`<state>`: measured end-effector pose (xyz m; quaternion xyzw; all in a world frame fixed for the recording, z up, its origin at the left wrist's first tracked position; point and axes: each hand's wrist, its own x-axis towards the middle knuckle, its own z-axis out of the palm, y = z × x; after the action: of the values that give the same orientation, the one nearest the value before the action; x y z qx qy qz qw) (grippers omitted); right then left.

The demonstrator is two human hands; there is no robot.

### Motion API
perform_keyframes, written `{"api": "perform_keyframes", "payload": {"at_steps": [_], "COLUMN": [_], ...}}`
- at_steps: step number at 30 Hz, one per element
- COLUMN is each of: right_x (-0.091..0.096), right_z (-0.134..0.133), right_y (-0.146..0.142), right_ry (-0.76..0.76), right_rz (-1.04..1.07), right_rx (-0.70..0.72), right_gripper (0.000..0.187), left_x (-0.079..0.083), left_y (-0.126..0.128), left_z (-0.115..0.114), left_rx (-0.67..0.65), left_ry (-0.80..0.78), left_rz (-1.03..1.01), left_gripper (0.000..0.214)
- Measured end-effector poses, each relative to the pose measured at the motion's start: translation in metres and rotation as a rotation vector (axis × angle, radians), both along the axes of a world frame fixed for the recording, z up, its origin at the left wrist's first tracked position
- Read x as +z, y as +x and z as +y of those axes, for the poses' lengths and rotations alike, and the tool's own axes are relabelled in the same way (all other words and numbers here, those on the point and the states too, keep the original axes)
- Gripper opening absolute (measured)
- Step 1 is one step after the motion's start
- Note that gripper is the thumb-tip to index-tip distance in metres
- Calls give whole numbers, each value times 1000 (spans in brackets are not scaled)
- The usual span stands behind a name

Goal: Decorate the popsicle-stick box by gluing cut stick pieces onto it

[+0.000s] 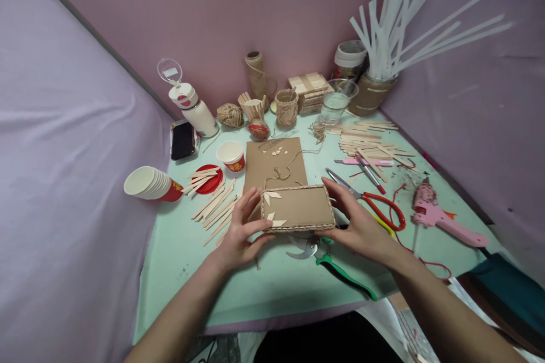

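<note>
Between my two hands is a rectangular cardboard piece edged with braided twine, with small pointed wood chips at its two left corners. My left hand grips its left end, a finger near the lower chips. My right hand holds the right end, thumb and fingers around the corner. Just behind it lies a brown cardboard sheet with a loose strand of twine and several small wood chips on it. Green-handled pruning shears lie partly hidden below the held piece.
At right lie red-handled scissors, a pink glue gun and wooden sticks. Paper cups and cut sticks are at left. A white bottle, twine ball and water cup stand behind.
</note>
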<state>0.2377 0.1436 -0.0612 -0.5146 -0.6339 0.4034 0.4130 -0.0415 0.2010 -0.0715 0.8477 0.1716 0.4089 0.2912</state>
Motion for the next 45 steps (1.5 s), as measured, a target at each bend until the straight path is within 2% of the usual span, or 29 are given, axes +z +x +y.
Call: {"api": "perform_keyframes", "payload": {"at_steps": [8,12,17,27,31,36,40,43,45], "right_x": [1,1,3,3,6,6,4,7,15], "right_z": [0,0,0,-1,-2,-2,0,-1,-6], "right_y": [-1,-1,0,-1,-1,-1,-2,0,6], "right_ry": [2,-11,-29,-29,-37,-53,-31,-4,14], "right_rz": [-1,-9,-11,6,10,16,15,7,-3], "right_rx": [-14,-16,-15,-12,-10,-2,3,27,49], "right_gripper": [89,89,89,92,92,92,91,91,90], "left_x": [-8,-10,-17,-18,-15,-12,-12,-2,8], "left_y": [-1,-1,-6,-8,-8,-6,-9,-9,-6], "left_z": [7,8,7,7,7,6,6,-1,-16], "left_rx": [-69,-46,12,14,-9,-9,24,88,137], "left_ry": [28,34,59,84,78,47,85,112,120], "left_rz": [4,-36,6,22,21,-25,74,82,57], "left_gripper": [52,52,47,48,52,68,59,61,67]}}
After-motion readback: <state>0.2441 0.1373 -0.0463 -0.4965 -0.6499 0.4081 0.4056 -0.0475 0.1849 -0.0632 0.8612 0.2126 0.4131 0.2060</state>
